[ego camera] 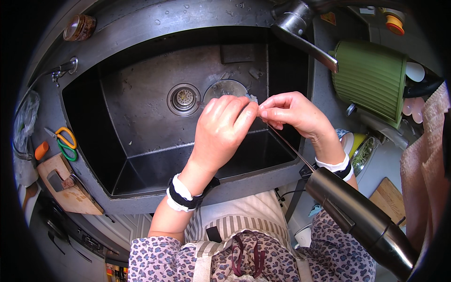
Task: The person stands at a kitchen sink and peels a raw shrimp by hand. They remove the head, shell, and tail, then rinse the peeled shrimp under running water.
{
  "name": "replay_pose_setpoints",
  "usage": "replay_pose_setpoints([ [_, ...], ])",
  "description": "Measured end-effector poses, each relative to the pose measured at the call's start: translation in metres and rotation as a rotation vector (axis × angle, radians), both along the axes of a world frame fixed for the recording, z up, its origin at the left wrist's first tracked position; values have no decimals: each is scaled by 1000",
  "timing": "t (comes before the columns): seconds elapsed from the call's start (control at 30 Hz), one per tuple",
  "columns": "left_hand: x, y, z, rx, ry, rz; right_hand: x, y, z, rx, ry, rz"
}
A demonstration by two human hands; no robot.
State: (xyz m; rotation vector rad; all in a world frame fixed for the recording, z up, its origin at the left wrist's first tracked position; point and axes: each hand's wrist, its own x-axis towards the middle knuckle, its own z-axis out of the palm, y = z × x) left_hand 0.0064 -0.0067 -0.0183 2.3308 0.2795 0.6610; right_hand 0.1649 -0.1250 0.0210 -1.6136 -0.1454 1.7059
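Observation:
My left hand (222, 132), palm down with curled fingers, is over the black sink (148, 137). At its fingertips my right hand (296, 113) meets it, thumb and fingers pinched together. Whatever lies between them is hidden. A small greyish tip (201, 104) shows at the far side of my left hand, too small to name. From the dark metal faucet head (347, 208) at lower right, a thin stream of water (289, 145) runs towards my right fingers. Partly behind my left hand, a round bowl (226, 88) stands on the sink floor beside the drain strainer (184, 98).
Scraps (255, 73) lie near the bowl. A metal faucet arm (306, 38) crosses the sink's back right corner. A green ribbed container (370, 79) stands at right. Scissors (67, 142), an orange piece (41, 151) and a cleaver (61, 181) on a cutting board (79, 201) are at left.

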Motion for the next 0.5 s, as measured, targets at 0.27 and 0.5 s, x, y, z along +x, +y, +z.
replay_pose_setpoints([
  [0.27, -4, 4, 0, -359, 53, -21, 2, -1, -1, 25, -26, 13],
  [0.5, -7, 8, 2, -612, 88, -53, 6, -4, 2, 96, 144, -35],
])
